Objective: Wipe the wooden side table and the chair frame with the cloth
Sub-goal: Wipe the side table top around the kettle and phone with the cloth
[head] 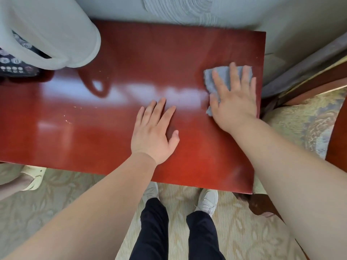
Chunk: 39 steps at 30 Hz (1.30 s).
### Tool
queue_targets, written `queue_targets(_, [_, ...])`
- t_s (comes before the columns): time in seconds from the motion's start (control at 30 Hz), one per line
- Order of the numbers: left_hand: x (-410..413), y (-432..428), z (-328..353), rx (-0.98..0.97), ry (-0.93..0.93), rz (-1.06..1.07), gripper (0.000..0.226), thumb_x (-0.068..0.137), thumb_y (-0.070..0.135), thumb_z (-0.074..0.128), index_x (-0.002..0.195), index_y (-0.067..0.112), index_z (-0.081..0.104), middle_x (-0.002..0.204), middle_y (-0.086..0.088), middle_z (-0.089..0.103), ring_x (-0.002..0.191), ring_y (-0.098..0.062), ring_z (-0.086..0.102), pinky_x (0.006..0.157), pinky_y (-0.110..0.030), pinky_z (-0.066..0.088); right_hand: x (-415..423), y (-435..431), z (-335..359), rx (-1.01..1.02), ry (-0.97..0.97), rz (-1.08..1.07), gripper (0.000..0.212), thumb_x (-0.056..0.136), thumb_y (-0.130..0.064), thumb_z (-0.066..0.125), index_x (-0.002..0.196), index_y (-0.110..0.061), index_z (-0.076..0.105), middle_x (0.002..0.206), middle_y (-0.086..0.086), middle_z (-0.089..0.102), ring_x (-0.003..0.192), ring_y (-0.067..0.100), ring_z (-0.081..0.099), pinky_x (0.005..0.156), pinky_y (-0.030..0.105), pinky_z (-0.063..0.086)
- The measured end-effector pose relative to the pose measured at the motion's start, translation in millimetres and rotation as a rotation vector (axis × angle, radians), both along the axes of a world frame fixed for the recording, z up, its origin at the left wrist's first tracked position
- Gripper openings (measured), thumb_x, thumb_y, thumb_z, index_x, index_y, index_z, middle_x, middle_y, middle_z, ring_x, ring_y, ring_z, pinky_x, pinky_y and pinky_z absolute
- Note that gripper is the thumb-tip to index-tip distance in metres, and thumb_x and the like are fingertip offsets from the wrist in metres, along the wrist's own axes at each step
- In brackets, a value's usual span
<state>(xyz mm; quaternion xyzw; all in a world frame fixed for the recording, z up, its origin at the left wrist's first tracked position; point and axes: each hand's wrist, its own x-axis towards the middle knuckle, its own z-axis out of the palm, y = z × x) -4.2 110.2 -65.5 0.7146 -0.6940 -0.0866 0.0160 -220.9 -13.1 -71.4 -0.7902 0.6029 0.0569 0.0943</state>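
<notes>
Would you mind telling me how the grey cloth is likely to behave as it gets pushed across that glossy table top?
The grey cloth looks soft and floppy: it lies crumpled under the right hand. It will probably bunch unless pressed flat. The table top shows sharp reflections, so it should slide easily.

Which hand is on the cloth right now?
The right hand. It presses flat on the grey cloth near the table's right edge, beside the chair. The left hand rests bare on the wood, nearer the middle.

Glossy wood table [131,53], fuzzy cloth [221,74]
</notes>
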Motion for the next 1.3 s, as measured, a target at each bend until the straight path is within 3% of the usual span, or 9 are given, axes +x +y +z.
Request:
queue_targets(0.1, [0,3,1,-0.021,0.016,-0.003,0.066,0.093,0.046,0.052,0.156,0.025,0.045,0.171,-0.004,0.029,0.158,-0.029,0.025,0.129,-0.05,0.015,4,72,4,-0.028,-0.12,0.271,0.066,0.095,-0.037,0.046,0.16,-0.031,0.033,0.171,0.01,0.023,0.158,0.04,0.014,0.127,0.057,0.013])
queue_targets(0.2, [1,3,0,-0.053,0.041,-0.006,0.063,0.093,0.043,0.052,0.154,0.024,0.048,0.17,-0.005,0.032,0.157,-0.031,0.027,0.129,-0.051,0.016,-10,151,3,-0.004,-0.162,0.357,0.066,0.093,-0.029,0.054,0.158,-0.025,0.042,0.169,0.008,0.03,0.157,0.035,0.022,0.127,0.056,0.02])
queue_targets(0.3, [0,3,1,-0.051,0.039,-0.006,0.064,0.093,0.044,0.054,0.154,0.024,0.048,0.17,-0.005,0.032,0.157,-0.031,0.027,0.129,-0.051,0.016,-30,165,-1,-0.003,-0.169,0.401,0.059,0.098,-0.027,0.052,0.157,-0.022,0.044,0.169,0.008,0.03,0.158,0.032,0.023,0.126,0.054,0.023])
queue_targets(0.53, [0,2,0,-0.017,0.008,-0.007,0.066,0.093,0.048,0.05,0.156,0.026,0.043,0.171,-0.004,0.028,0.158,-0.03,0.023,0.129,-0.051,0.015,-33,86,-8,-0.03,-0.036,-0.134,0.071,0.099,-0.049,0.041,0.163,-0.025,0.025,0.171,0.015,0.017,0.158,0.041,0.01,0.128,0.058,0.01])
queue_targets(0.67, [0,3,-1,-0.021,0.019,-0.013,0.066,0.094,0.047,0.05,0.156,0.027,0.042,0.171,-0.004,0.028,0.158,-0.03,0.023,0.13,-0.05,0.014,-24,151,-1,-0.006,-0.025,-0.121,0.074,0.098,-0.05,0.043,0.164,-0.024,0.023,0.172,0.017,0.012,0.158,0.044,0.005,0.127,0.061,0.009])
queue_targets(0.8, [1,3,-2,-0.042,0.03,-0.011,0.066,0.093,0.046,0.051,0.155,0.026,0.044,0.171,-0.005,0.029,0.157,-0.031,0.025,0.13,-0.05,0.014,-23,233,1,0.07,-0.042,0.079,0.073,0.097,-0.044,0.05,0.163,-0.024,0.025,0.172,0.016,0.013,0.158,0.045,0.007,0.126,0.063,0.012])
queue_targets(0.93, [0,3,-2,-0.04,0.028,-0.012,0.066,0.092,0.047,0.05,0.155,0.026,0.044,0.17,-0.005,0.03,0.157,-0.032,0.026,0.129,-0.051,0.017,-26,194,-1,0.045,-0.07,0.241,0.068,0.098,-0.037,0.047,0.163,-0.024,0.029,0.171,0.015,0.018,0.158,0.042,0.01,0.128,0.059,0.011])
queue_targets(1.17, [0,4,-1,-0.041,0.063,-0.012,0.063,0.094,0.043,0.046,0.155,0.025,0.046,0.17,-0.006,0.032,0.157,-0.03,0.026,0.129,-0.052,0.017,29,122,1,0.014,-0.061,-0.132,0.073,0.097,-0.048,0.037,0.165,-0.025,0.019,0.173,0.016,0.008,0.159,0.041,0.002,0.129,0.056,0.003])
queue_targets(1.3, [12,4,3,-0.016,0.198,-0.04,0.059,0.094,0.035,0.045,0.15,0.021,0.052,0.169,-0.007,0.034,0.157,-0.032,0.029,0.129,-0.052,0.019,40,196,4,0.07,-0.097,0.308,0.074,0.097,-0.043,0.047,0.165,-0.025,0.022,0.173,0.014,0.01,0.16,0.038,0.003,0.129,0.056,0.007])
